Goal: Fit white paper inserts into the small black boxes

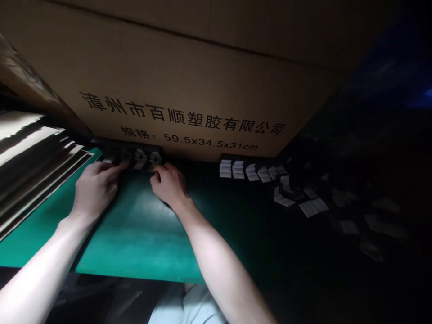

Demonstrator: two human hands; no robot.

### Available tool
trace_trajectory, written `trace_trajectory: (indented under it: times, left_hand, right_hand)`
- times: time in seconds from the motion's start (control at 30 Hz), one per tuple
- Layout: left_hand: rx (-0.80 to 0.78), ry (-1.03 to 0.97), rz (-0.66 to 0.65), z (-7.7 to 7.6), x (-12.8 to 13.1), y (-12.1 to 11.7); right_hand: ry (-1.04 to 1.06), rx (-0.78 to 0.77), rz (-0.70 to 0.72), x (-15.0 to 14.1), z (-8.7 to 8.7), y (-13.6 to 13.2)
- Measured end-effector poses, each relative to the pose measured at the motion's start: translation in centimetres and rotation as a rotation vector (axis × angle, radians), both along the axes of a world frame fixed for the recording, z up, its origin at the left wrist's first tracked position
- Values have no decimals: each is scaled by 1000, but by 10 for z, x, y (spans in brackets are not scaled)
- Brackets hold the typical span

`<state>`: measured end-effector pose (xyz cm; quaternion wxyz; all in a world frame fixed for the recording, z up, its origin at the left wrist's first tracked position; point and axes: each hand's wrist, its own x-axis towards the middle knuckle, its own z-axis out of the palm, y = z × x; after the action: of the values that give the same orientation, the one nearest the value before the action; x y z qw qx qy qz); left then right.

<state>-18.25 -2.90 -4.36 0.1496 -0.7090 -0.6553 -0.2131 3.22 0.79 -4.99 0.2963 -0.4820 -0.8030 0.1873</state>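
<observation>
Touching a dark holder [147, 156] with small pale pieces [139, 154] at the foot of the printed carton [189, 81], lying at the tips of both hands: resting the left hand [96, 185], bent, at the holder's left, the right hand [169, 183], bent, at its right, not showing whether either is gripping. Working over a green tabletop [141, 238] before the carton, with folded white pieces [225, 169] lying rightward and cardboard sheets [37, 153] leftward of it.
</observation>
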Motion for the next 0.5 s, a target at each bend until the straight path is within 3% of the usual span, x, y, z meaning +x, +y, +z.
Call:
trace_trajectory:
  times: [0.3,0.5]
  left_hand:
    - [5,6,-9,2,1,-1]
    - [-12,18,30,2,1,1]
  right_hand:
    - [0,-2,-5,0,2,0]
    - [120,-60,-42,5,5,-8]
